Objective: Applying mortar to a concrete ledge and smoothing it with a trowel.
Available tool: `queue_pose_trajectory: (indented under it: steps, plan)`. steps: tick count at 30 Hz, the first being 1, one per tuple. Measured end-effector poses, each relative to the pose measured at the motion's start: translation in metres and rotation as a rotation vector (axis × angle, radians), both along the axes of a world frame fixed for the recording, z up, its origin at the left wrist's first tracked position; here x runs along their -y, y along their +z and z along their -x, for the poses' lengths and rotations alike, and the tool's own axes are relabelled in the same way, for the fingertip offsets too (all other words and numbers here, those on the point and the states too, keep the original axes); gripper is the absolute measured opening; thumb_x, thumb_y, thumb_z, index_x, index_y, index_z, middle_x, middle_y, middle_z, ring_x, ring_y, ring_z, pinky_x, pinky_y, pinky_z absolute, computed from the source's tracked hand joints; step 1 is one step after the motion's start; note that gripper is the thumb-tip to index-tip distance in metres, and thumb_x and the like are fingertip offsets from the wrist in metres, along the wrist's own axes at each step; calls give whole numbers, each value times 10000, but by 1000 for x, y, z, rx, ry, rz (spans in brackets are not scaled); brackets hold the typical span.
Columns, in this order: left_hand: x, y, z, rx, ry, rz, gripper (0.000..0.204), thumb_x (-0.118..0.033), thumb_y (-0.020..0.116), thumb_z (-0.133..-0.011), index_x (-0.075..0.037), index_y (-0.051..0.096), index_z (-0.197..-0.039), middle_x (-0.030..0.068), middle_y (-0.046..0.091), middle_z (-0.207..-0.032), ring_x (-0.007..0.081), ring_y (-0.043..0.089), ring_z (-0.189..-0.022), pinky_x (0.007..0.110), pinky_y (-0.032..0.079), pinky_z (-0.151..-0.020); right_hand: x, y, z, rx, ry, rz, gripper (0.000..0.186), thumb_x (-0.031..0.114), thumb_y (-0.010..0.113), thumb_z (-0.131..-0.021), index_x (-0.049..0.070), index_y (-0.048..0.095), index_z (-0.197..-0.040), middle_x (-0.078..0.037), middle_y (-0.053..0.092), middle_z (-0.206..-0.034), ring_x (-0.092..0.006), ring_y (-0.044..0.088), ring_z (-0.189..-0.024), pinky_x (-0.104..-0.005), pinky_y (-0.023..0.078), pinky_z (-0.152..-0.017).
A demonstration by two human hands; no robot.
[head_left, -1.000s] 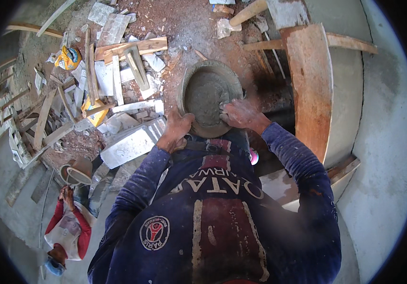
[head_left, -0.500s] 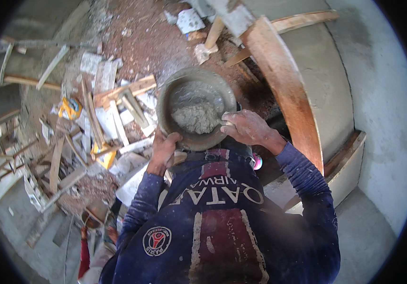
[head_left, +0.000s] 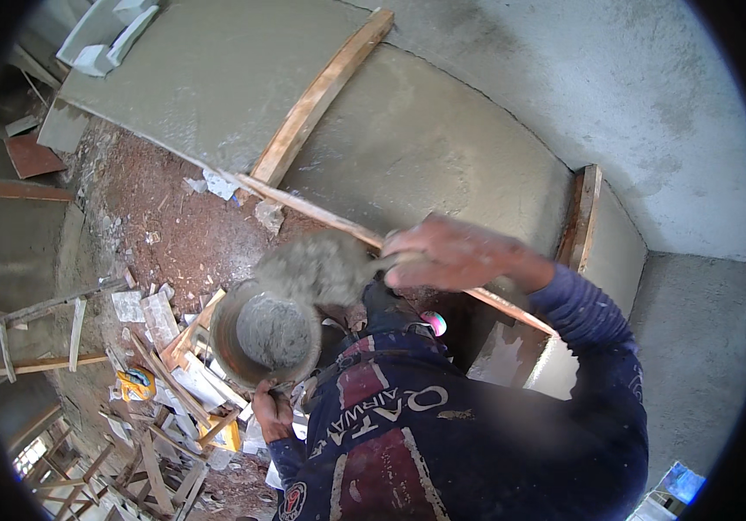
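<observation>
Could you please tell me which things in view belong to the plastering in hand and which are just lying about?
In use:
- round pan of mortar, held at the rim by left hand
- trowel load of mortar, lifted by right hand
- freshly plastered wall

Lying about:
- timber offcuts
- broken tile pieces
- yellow object

One camera sits on the person's head and looks steeply down, close to the right hand (head_left: 451, 254) and the plastered wall (head_left: 217, 78).
</observation>
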State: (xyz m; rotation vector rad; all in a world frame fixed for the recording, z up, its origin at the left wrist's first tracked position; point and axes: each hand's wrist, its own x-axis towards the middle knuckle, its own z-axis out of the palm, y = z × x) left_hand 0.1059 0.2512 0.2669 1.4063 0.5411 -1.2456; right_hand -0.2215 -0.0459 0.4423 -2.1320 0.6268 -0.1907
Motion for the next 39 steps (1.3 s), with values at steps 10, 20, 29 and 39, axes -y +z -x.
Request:
queue_pose_trajectory:
  steps: [10, 20, 29, 39]
  plan:
    - [-23, -12, 30, 61, 175, -58, 82, -21, 484, -753, 11, 539, -806, 134, 598, -836, 307, 616, -797, 488, 557, -774, 130, -47, 117, -533, -697, -339, 647, 496, 582, -849, -36, 544, -1215, -257, 578, -1098, -323, 626, -854, -412, 495, -811]
    - [-61, -29, 39, 3, 329, -74, 77, -27, 486, -777, 3, 556, -791, 124, 617, -815, 313, 622, -772, 472, 556, -781, 176, -158, 135, -638, -752, 476, 397, 290, 510, -883, 0, 553, -1152, -242, 579, -1096, -373, 601, -1014, -450, 507, -840]
    - [-41, -27, 48, 22, 299, -109, 74, -47, 495, -802, -23, 550, -757, 108, 606, -763, 302, 611, -731, 476, 550, -752, 184, -168, 135, -590, -788, 658, 368, 246, 572, -857, 25, 543, -1149, -228, 582, -1094, -392, 578, -1020, -454, 488, -856]
    - [-50, -31, 45, -52, 176, -43, 81, -37, 477, -810, -32, 558, -806, 97, 616, -806, 287, 620, -767, 471, 561, -774, 201, -163, 127, -513, -618, 190, 458, 350, 430, -938, -36, 535, -1160, -277, 595, -1099, -444, 577, -1001, -508, 447, -884]
